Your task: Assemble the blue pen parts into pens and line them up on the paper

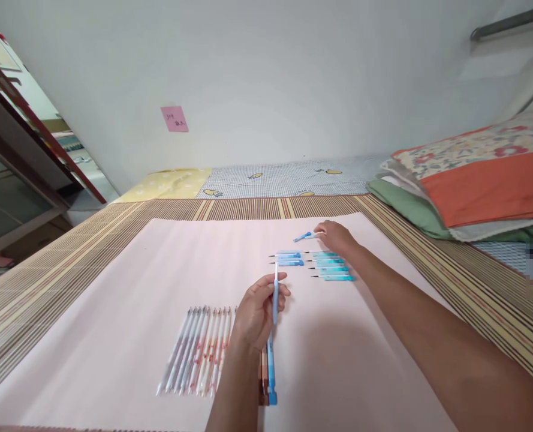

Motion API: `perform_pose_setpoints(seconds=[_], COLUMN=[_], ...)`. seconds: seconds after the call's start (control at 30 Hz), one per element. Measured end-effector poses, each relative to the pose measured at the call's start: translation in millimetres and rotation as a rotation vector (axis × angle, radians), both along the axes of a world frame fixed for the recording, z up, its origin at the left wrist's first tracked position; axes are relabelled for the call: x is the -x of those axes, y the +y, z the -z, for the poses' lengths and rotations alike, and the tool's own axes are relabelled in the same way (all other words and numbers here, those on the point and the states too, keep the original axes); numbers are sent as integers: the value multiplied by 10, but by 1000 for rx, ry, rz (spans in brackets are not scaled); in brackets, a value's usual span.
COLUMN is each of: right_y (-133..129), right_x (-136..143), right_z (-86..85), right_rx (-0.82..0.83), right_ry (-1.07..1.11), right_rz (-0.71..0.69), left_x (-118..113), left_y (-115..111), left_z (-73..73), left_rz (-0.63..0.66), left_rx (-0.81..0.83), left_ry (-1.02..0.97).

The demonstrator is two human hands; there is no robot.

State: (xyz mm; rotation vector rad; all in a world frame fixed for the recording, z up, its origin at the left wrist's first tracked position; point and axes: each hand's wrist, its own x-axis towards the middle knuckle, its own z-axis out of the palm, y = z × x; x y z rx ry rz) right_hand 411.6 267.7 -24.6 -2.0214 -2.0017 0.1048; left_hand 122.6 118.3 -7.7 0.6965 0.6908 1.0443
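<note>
My left hand point(259, 312) is closed around a light blue pen barrel point(275, 303), held upright with its white end pointing away from me. At the far right of the sheet, my right hand point(338, 239) pinches the white end of a blue-and-white pen part point(303, 236). Just in front of it lie several teal pen parts point(338, 270) with thin dark tips, and to their left two similar blue pen parts point(288, 263). A row of pale patterned pens point(198, 351) lies left of my left wrist. Brown pens point(264, 384) and a blue pen point(271, 366) are partly hidden by my left forearm.
A pale pink sheet point(113, 300) covers much of the striped mat point(32, 306). Folded bedding point(495, 180) is piled at the right. Behind the mat, a patterned cloth point(284, 179) runs along the white wall point(293, 78), which bears a pink note point(174, 119).
</note>
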Motion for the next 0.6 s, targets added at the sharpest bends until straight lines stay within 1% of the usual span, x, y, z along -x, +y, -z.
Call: perform_pose_setpoints(seconds=[0.07,0.17,0.27,0.33,0.47,0.53,0.6], right_y=[104,217,241,224,215,246,288], right_x=[33,13,-63,-108,-102,-33,67], right_z=[6,69,132,135,62,43,67], right_rx=[-5,36,88,105,77,43,27], right_ry=[6,5,-5,-8,-4,5,18], right_rz=[-3,42,89,95,81,53,5], left_x=[38,131,208,223,195,182,183], left_y=[4,22,37,40,38,37,39], left_z=[-14,-58,-108,-128,-126,-118,-115], left_rz=[-16,-73,-111,-115,-116,-121,-128], left_rx=[-4,-12,-16,-18,-15,-9,-10], left_ry=[19,46,47,43,47,52,52])
